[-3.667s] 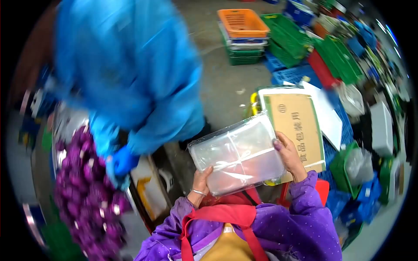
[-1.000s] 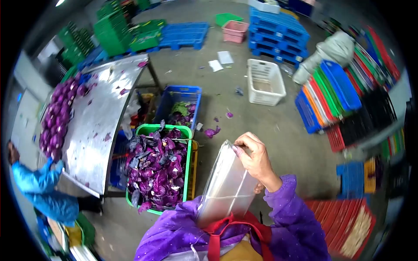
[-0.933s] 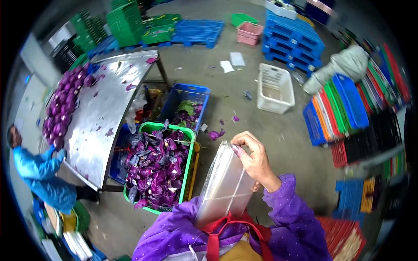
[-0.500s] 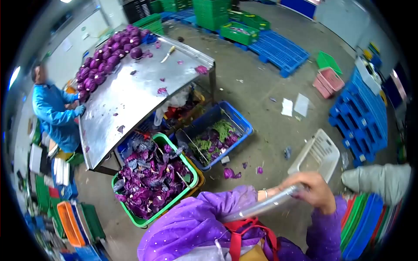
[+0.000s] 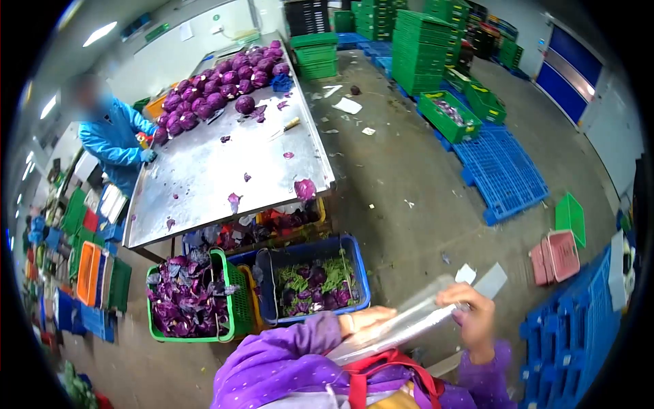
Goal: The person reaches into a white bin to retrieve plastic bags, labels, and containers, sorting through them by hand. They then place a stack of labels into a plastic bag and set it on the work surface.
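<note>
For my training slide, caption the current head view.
Right hand grips clear plastic pack, left hand against it, near leaf-filled crates.

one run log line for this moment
right hand: gripping clear plastic pack | left hand: touching pack | by table: person in blue | on table: purple cabbages | near table: green crate, blue crate

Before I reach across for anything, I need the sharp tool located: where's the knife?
In the head view, the knife lies on the metal table near its right edge, just right of the purple cabbages.
</note>
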### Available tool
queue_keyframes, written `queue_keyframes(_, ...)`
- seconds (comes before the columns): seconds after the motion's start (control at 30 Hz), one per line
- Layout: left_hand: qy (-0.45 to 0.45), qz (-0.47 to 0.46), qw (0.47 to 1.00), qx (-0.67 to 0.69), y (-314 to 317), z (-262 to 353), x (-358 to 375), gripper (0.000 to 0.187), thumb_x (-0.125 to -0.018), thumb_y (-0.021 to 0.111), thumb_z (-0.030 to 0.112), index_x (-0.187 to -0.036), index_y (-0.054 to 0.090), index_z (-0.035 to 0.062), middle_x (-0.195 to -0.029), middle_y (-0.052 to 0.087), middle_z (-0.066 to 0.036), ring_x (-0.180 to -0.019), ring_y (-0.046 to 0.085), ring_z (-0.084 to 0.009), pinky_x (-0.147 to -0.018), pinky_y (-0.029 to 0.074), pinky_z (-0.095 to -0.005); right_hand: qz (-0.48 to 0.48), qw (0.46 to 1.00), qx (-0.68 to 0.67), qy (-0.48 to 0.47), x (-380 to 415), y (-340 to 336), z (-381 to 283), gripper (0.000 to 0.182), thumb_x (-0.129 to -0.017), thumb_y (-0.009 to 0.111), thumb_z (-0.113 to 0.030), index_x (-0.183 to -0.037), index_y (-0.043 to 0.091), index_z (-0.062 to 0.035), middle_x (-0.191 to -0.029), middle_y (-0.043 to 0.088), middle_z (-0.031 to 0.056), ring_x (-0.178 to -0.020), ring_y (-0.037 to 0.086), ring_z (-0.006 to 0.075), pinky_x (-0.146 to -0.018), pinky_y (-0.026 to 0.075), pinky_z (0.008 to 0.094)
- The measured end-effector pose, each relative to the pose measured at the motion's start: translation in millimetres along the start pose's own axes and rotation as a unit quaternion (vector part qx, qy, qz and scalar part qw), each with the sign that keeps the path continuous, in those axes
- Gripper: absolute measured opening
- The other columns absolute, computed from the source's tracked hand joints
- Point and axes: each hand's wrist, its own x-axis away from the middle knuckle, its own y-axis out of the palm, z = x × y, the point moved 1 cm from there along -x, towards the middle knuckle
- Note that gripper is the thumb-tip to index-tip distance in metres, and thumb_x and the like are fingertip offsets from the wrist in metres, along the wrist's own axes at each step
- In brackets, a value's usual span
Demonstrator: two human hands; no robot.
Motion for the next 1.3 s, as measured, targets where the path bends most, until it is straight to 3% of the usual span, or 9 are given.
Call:
queue_keyframes(0.13,0.205,0.170,0.964,-0.016,17.1,122.4,-1.7,0.027,-0.093,0.052,0.030,-0.099,0.063,0.0062,-0.085,0.064,0.001,-0.070,0.059,-0.0065,-0.062,0.050,-0.0222,-0.168,0.980,-0.100,-0.023,-132.8,-42.5,57.2,0.023,-0.077,0.057,-0.012,-0.096,0.062,0.0001,-0.111,0.060,0.0134,-0.111,0.052,0.0276,-0.100,0.032,0.0397)
queue_keyframes(0.2,0.245,0.256,0.935,-0.007,6.7,171.1,-11.8,0.034,-0.096,0.046,0.033,-0.100,0.062,0.0033,-0.087,0.065,0.000,-0.073,0.060,-0.0083,-0.065,0.052,-0.0251,-0.164,0.976,-0.142,-0.022,-190.6,-47.2,85.4,0.038,-0.082,0.061,-0.026,-0.108,0.059,0.0015,-0.120,0.053,0.0137,-0.116,0.048,0.0282,-0.101,0.031,0.0393)
queue_keyframes(0.37,0.315,0.394,0.860,-0.079,-30.0,318.2,-77.2,0.039,-0.096,0.045,0.036,-0.098,0.061,0.0003,-0.086,0.063,-0.001,-0.073,0.061,-0.0094,-0.065,0.051,-0.0254,-0.114,0.980,-0.118,0.117,-330.8,-78.7,216.2,0.048,-0.079,0.068,-0.017,-0.118,0.051,0.0038,-0.123,0.050,0.0127,-0.114,0.048,0.0226,-0.098,0.036,0.0328)
queue_keyframes(0.47,0.316,0.400,0.856,-0.087,-53.5,415.7,-118.4,0.036,-0.096,0.046,0.032,-0.104,0.060,-0.0013,-0.091,0.062,-0.002,-0.078,0.056,-0.0080,-0.071,0.048,-0.0248,-0.075,0.974,-0.085,0.196,-442.9,-106.5,265.1,0.043,-0.073,0.061,0.006,-0.115,0.053,0.0044,-0.112,0.057,0.0118,-0.102,0.054,0.0165,-0.091,0.041,0.0268)
queue_keyframes(0.7,0.218,0.312,0.897,-0.226,-97.3,655.5,-164.7,0.050,-0.073,0.074,0.013,-0.115,0.052,-0.0014,-0.102,0.062,-0.006,-0.092,0.057,-0.0132,-0.084,0.045,-0.0262,-0.010,0.938,-0.214,0.272,-622.4,-162.6,388.4,0.034,-0.070,0.051,0.011,-0.103,0.055,0.0040,-0.115,0.056,0.0133,-0.107,0.052,0.0206,-0.094,0.038,0.0296)
queue_keyframes(0.93,0.319,0.328,0.889,-0.017,-235.7,855.5,-267.0,0.046,-0.079,0.067,0.005,-0.122,0.051,0.0008,-0.105,0.062,-0.005,-0.095,0.059,-0.0130,-0.087,0.047,-0.0278,-0.069,0.896,-0.389,0.203,-896.7,-148.6,518.8,0.052,-0.081,0.058,-0.015,-0.126,0.039,0.0021,-0.129,0.046,0.0149,-0.121,0.041,0.0221,-0.104,0.027,0.0337)
queue_keyframes(1.07,0.466,0.376,0.798,0.070,-253.8,956.2,-255.6,0.044,-0.081,0.067,0.013,-0.120,0.051,0.0015,-0.109,0.061,-0.005,-0.094,0.060,-0.0145,-0.083,0.051,-0.0303,-0.217,0.806,-0.524,0.171,-1065.4,-93.3,515.3,0.078,-0.083,0.059,-0.019,-0.142,0.012,0.0002,-0.140,0.031,0.0144,-0.130,0.030,0.0233,-0.108,0.020,0.0350)
queue_keyframes(1.13,0.539,0.380,0.741,0.124,-252.1,1016.7,-246.6,0.051,-0.079,0.069,0.023,-0.121,0.049,0.0022,-0.112,0.060,-0.008,-0.099,0.060,-0.0209,-0.086,0.051,-0.0356,-0.308,0.837,-0.440,0.104,-1138.1,-64.0,522.0,0.074,-0.086,0.055,-0.017,-0.143,0.010,-0.0011,-0.142,0.030,0.0148,-0.132,0.027,0.0238,-0.109,0.019,0.0357)
queue_keyframes(1.3,0.643,0.367,0.621,0.255,-356.0,1149.7,-211.3,0.056,-0.085,0.057,0.041,-0.128,0.046,0.0062,-0.122,0.055,-0.013,-0.110,0.053,-0.0298,-0.096,0.043,-0.0461,-0.431,0.840,-0.264,0.200,-1301.7,-1.4,667.7,0.034,-0.090,0.054,-0.012,-0.122,0.049,0.0011,-0.111,0.060,0.0109,-0.101,0.058,0.0177,-0.089,0.045,0.0289)
